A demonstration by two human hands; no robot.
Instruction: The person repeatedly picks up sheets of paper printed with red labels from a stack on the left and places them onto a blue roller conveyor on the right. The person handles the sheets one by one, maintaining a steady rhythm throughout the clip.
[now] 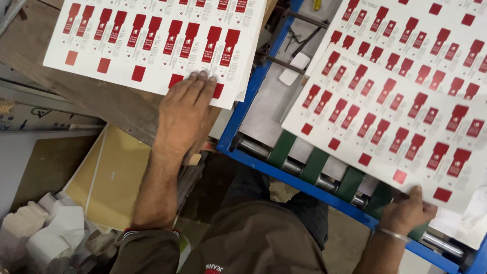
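Printed sheets [152, 35], white card with rows of red tag shapes, lie stacked on a worn wooden table [96, 99], the stack reaching to the table's near right corner. The person's left hand [185, 114] lies flat on the stack's near edge, fingers together and stretched out, pressing down rather than gripping. To the right stands a blue-framed machine [238, 119] with green belts [314, 165] running over steel rollers [253, 148] at its near edge. A single printed sheet [390, 106] of the same kind rests across those belts, overhanging another sheet further back. The right hand [406, 210], a metal bangle [393, 234] at the wrist, is pinched shut on this sheet's near edge. Below the table's near edge sit a yellow board [109, 177] and some white scraps [45, 233] on the floor.
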